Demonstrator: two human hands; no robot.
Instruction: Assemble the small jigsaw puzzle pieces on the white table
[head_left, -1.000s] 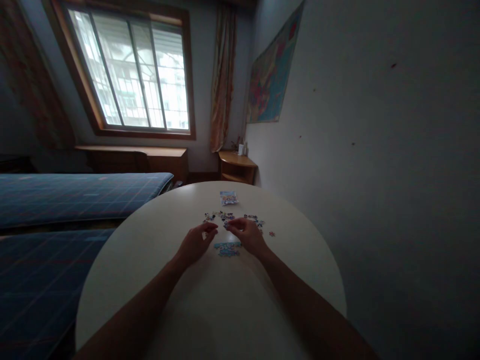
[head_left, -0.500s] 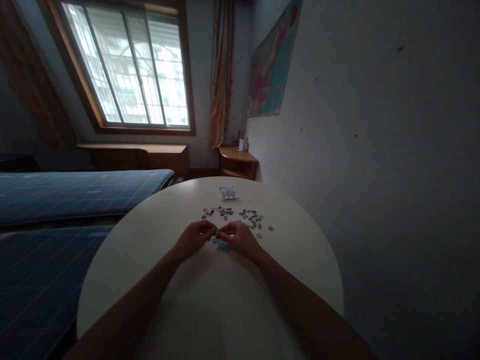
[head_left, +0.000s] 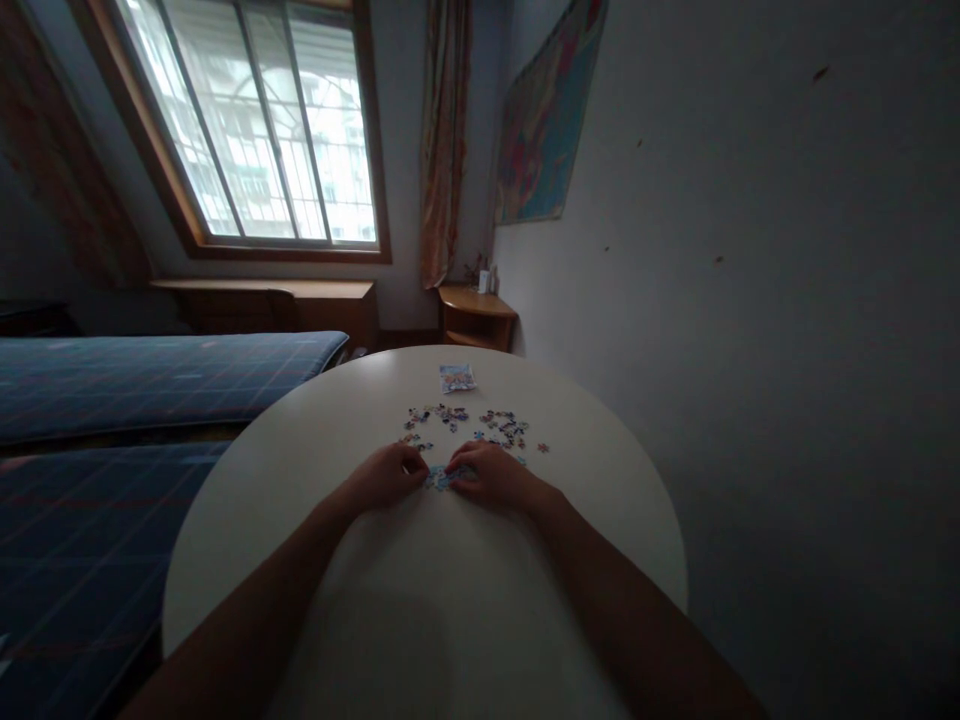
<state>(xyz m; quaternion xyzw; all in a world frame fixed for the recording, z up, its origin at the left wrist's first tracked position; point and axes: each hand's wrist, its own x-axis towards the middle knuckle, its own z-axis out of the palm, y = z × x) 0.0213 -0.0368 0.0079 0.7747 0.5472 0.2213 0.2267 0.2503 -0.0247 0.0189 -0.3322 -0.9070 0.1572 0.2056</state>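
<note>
Left hand point(head_left: 390, 475) and right hand point(head_left: 495, 477) are moving apart, curling narrow, puzzle point(head_left: 439, 479) between them, holding I can't tell what.

Looks from the wearer's head, forward and down across a round white tabletop surface point(head_left: 622, 520) spanning the lower centre of the frame. Sits behind and above the bare left hand point(head_left: 386, 474) and bare right hand point(head_left: 495, 476), placing both close by, just below mid-frame. Faces a wood-framed sliding window point(head_left: 255, 150), well apart at upper left. Takes in a pale wall point(head_left: 750, 400) filling the right side.
</note>
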